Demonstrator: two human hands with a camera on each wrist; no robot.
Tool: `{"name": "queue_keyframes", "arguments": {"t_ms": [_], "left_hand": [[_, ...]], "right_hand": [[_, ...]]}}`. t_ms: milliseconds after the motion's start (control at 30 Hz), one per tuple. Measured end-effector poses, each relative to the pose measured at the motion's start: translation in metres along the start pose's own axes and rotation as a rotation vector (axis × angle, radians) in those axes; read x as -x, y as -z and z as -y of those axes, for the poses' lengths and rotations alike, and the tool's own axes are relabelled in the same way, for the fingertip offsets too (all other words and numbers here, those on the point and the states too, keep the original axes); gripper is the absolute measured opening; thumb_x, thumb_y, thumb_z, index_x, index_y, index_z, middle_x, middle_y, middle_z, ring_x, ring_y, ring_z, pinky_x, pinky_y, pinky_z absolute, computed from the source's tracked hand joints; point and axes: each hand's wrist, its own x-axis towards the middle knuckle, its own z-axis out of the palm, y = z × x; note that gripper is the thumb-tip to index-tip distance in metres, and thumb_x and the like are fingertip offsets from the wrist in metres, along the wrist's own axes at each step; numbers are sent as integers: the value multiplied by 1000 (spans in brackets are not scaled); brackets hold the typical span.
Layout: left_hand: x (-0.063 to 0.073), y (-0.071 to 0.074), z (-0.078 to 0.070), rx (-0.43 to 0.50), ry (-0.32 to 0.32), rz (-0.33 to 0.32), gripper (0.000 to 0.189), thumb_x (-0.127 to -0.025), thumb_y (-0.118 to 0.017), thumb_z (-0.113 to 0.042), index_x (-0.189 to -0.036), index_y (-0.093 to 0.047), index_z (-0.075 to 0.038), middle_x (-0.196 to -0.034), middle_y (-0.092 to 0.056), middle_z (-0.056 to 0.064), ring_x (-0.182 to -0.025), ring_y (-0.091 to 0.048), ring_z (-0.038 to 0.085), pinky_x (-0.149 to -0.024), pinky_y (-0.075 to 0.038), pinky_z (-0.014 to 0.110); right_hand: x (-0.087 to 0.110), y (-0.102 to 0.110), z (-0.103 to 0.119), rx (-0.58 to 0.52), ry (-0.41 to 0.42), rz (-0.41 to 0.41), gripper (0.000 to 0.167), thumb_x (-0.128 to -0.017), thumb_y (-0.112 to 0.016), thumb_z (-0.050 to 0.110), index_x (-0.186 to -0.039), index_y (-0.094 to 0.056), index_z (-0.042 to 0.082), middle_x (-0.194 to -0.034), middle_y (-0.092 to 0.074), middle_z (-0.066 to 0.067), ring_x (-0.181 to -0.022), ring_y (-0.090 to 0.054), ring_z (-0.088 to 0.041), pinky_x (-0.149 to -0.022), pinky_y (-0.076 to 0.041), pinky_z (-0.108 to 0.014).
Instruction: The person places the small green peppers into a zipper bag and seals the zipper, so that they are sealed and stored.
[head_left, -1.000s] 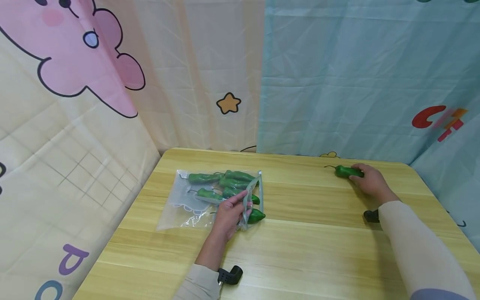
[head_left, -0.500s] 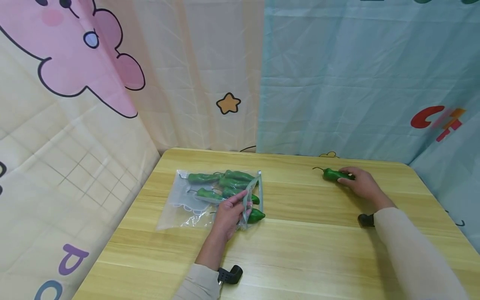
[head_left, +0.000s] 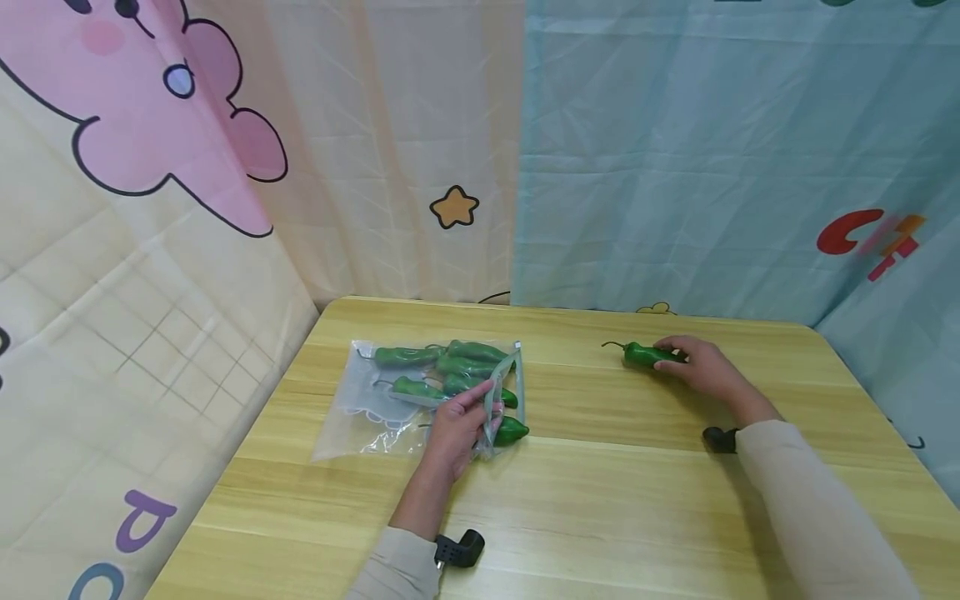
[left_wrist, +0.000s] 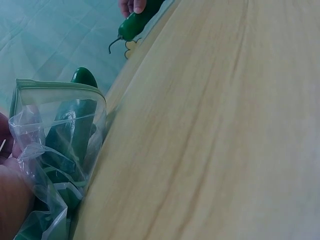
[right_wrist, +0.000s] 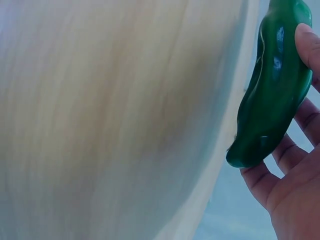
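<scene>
My left hand pinches the rim of a clear zip bag that lies on the table, its mouth facing right. Several green peppers lie in the bag, and the tip of one pepper pokes out at the mouth. In the left wrist view the bag's green zip edge stands raised beside my fingers. My right hand grips another green pepper between thumb and fingers, its thin stem pointing left. Seen from the right wrist, this pepper shows glossy and whole, with the thumb on its side.
The wooden table has rounded back corners. Behind it hangs a printed curtain, cream on the left and pale blue on the right. Another cream cloth hangs along the left side. A black wrist camera sits on my left sleeve.
My right hand has moved left with the pepper, bringing it closer to the bag. The left hand and the bag have stayed in place.
</scene>
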Motion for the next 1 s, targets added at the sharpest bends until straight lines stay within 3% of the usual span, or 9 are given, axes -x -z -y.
{"name": "queue_keyframes", "arguments": {"t_ms": [467,1000], "left_hand": [[0,0,0,-2,-3,-2,44,-93,-56,7,-137,-55,4,-110,-67,19,-92,-67,14,-77,-56,23],[0,0,0,3,0,-3,44,-93,-59,5,-137,-55,3,-106,-68,15,-91,-66,14,-78,-56,23]], "right_hand": [[0,-15,30,25,143,33,36,-92,-72,21,-122,-65,2,-115,-66,-14,-98,-59,-29,-83,-49,-48],[2,-33,73,8,237,89,33,-90,-73,18,-120,-67,5,-112,-67,-6,-94,-60,-21,-82,-52,-44]]}}
